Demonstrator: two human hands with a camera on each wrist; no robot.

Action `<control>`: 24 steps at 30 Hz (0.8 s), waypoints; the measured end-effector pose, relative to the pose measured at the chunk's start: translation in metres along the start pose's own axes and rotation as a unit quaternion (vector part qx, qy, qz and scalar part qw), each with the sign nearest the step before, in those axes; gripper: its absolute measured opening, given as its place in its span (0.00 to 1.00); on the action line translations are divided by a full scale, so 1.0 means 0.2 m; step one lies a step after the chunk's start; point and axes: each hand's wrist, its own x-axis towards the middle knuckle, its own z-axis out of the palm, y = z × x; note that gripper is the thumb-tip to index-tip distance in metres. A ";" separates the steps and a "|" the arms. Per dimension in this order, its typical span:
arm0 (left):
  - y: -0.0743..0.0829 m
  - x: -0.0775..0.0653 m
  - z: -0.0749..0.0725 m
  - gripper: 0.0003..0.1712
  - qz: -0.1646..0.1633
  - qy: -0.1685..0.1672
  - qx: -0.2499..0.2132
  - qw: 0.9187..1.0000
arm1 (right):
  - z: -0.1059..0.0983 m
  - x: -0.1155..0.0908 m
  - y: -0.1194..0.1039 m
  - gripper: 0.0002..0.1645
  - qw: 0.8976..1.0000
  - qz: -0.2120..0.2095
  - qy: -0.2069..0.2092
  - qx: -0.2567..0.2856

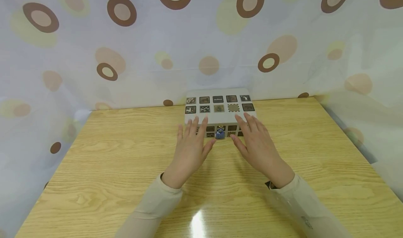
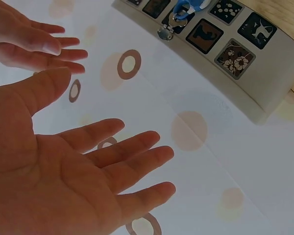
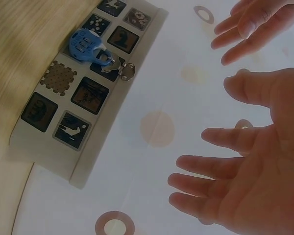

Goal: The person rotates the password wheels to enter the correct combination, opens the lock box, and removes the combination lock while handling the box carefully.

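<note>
A white box (image 1: 217, 117) with dark and brown square pictures stands at the table's far side. On its front a blue combination padlock (image 3: 86, 45) hangs from a metal clasp (image 3: 127, 72). The left wrist view cuts the padlock (image 2: 196, 4) off at the top edge. My left hand (image 1: 190, 149) hovers palm down at the box's front left, fingers spread and holding nothing. Opposite it, at the front right, my right hand (image 1: 260, 149) is likewise spread and holds nothing. Both wrist views show the fingertips apart from the box.
Beneath the hands lies a wooden table (image 1: 126, 161) with a light glare near its front. Behind the box hangs a white curtain (image 1: 189, 31) with brown and yellow circles, which also runs along both sides of the table.
</note>
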 end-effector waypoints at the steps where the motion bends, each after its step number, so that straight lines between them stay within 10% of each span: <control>1: 0.00 0.00 0.00 0.38 0.002 0.001 0.000 1.000 | 0.00 0.00 0.00 0.36 1.000 0.001 -0.001 0.002; 24: -0.05 0.04 0.11 0.35 0.035 -0.004 0.003 0.999 | 0.09 0.03 0.06 0.31 0.997 0.023 -0.043 0.062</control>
